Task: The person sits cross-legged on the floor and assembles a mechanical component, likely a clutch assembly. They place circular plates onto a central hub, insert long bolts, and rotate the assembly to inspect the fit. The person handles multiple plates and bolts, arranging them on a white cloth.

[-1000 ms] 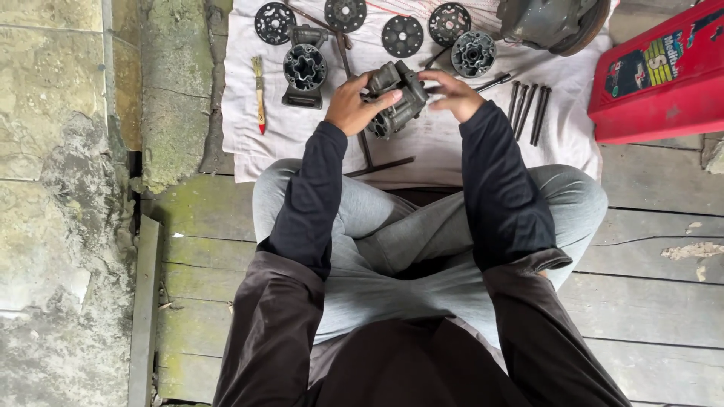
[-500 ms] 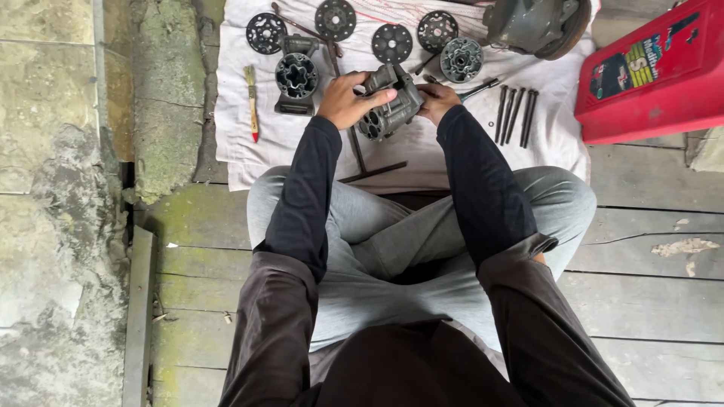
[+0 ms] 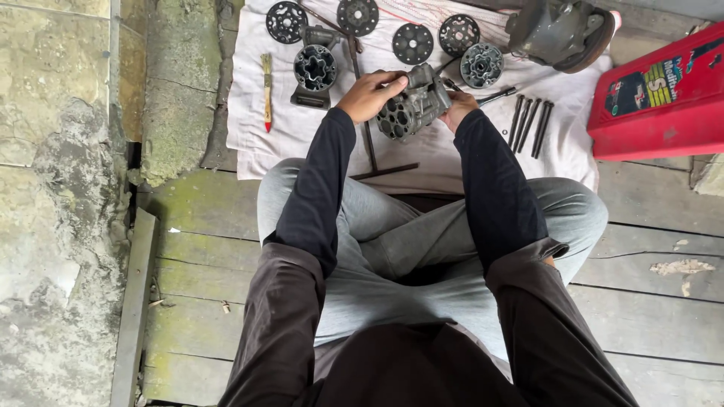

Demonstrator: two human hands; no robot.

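Gripping from both sides, a metal block (image 3: 411,109) is held over the cloth (image 3: 302,139) by left hand (image 3: 371,94) and right hand (image 3: 456,111), whose fingers are hidden behind it.

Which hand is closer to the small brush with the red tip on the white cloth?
Left. The left hand grips the metal housing on the side facing the brush, with bare cloth between them. The right hand holds the housing's far side, farther away.
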